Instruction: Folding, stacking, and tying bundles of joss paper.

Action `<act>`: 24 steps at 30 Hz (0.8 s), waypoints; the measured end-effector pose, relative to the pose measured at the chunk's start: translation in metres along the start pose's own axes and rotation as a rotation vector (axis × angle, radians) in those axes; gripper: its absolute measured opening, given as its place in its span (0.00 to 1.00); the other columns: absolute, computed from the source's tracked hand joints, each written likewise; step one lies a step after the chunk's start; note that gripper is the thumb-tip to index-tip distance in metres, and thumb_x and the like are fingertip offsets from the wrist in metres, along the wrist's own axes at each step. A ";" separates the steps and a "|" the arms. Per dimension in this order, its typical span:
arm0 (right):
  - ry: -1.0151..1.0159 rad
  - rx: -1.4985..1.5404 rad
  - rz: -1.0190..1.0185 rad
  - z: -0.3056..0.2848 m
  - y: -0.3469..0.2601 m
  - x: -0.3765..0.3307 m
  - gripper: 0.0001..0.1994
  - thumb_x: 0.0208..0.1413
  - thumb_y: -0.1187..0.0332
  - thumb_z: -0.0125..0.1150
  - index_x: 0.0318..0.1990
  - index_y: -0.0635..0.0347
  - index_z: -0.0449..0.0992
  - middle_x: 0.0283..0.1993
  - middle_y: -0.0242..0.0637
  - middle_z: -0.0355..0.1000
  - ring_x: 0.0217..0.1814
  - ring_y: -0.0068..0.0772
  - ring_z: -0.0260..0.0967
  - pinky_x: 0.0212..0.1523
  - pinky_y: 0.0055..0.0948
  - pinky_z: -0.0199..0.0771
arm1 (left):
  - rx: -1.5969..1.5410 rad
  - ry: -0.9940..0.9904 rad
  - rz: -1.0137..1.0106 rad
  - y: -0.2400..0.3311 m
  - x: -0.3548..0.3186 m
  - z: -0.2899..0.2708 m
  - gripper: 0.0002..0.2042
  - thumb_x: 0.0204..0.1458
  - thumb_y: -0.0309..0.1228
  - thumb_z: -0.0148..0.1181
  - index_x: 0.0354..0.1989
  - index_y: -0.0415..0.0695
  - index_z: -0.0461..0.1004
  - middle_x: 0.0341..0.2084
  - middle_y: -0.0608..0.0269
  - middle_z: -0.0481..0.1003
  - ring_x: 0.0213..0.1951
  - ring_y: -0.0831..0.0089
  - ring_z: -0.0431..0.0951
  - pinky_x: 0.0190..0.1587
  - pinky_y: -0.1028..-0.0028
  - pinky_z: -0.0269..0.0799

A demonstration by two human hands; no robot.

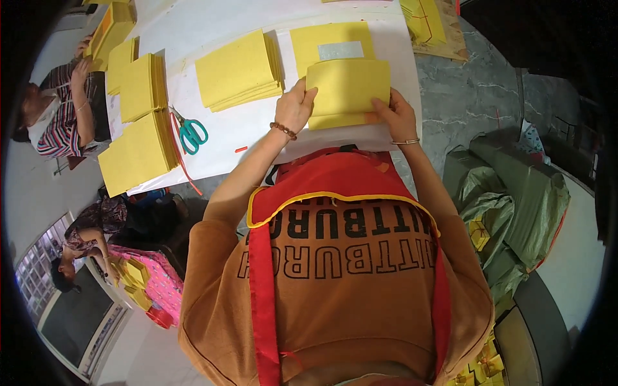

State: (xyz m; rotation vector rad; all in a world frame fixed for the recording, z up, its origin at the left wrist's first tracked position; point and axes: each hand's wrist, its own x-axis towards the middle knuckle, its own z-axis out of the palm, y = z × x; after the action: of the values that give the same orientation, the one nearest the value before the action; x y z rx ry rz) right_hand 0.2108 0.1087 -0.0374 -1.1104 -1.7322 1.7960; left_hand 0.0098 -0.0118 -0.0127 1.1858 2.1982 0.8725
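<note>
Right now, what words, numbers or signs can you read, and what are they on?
Brown shirt: rows of big letters, upside down; I won't copy them out.
Grey rectangle: any marks are too small to read.
Held yellow paper, green scissors: none that I can see.

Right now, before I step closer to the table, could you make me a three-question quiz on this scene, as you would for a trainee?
1. Which of the person's wrists, left or right, wears the dark beaded bracelet?
2. True or false: the teal-handled scissors lie to the left of the left hand.
3. What do that hand and the right hand both hold?
A) the scissors
B) a yellow sheet
C) a red strip

Key: 1. The left. 2. True. 3. B.
</note>
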 end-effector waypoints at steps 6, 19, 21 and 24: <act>0.125 -0.274 0.005 0.004 -0.022 -0.004 0.26 0.48 0.65 0.60 0.56 0.57 0.63 0.29 0.33 0.72 0.30 0.20 0.69 0.32 0.21 0.69 | -0.047 -0.080 -0.156 -0.008 0.009 0.003 0.11 0.52 0.35 0.49 0.31 0.38 0.65 0.17 0.49 0.71 0.23 0.53 0.73 0.26 0.61 0.66; 0.200 -0.161 -0.029 0.006 -0.002 0.014 0.16 0.44 0.70 0.60 0.44 0.58 0.72 0.17 0.24 0.60 0.19 0.14 0.54 0.21 0.18 0.57 | -0.267 -0.084 -0.270 -0.023 0.013 0.010 0.13 0.49 0.34 0.51 0.37 0.37 0.67 0.19 0.53 0.71 0.22 0.63 0.71 0.25 0.68 0.64; 0.205 -0.149 -0.027 0.008 0.003 0.015 0.16 0.43 0.70 0.60 0.44 0.58 0.72 0.17 0.24 0.59 0.19 0.14 0.53 0.21 0.18 0.56 | -0.375 -0.041 -0.262 -0.021 0.006 0.008 0.19 0.50 0.33 0.51 0.48 0.38 0.61 0.24 0.53 0.72 0.23 0.67 0.71 0.27 0.69 0.65; 0.214 -0.142 0.000 0.005 0.004 0.014 0.17 0.43 0.70 0.60 0.44 0.60 0.72 0.17 0.24 0.59 0.19 0.14 0.53 0.21 0.18 0.57 | -0.458 -0.080 -0.245 0.006 -0.005 -0.010 0.24 0.51 0.34 0.51 0.55 0.38 0.54 0.26 0.53 0.72 0.27 0.70 0.72 0.30 0.71 0.67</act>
State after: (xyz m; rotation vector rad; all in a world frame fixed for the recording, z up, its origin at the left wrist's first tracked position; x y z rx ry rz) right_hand 0.1990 0.1157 -0.0455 -1.3072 -1.7512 1.5106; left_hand 0.0089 -0.0167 -0.0004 0.7042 1.8886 1.1203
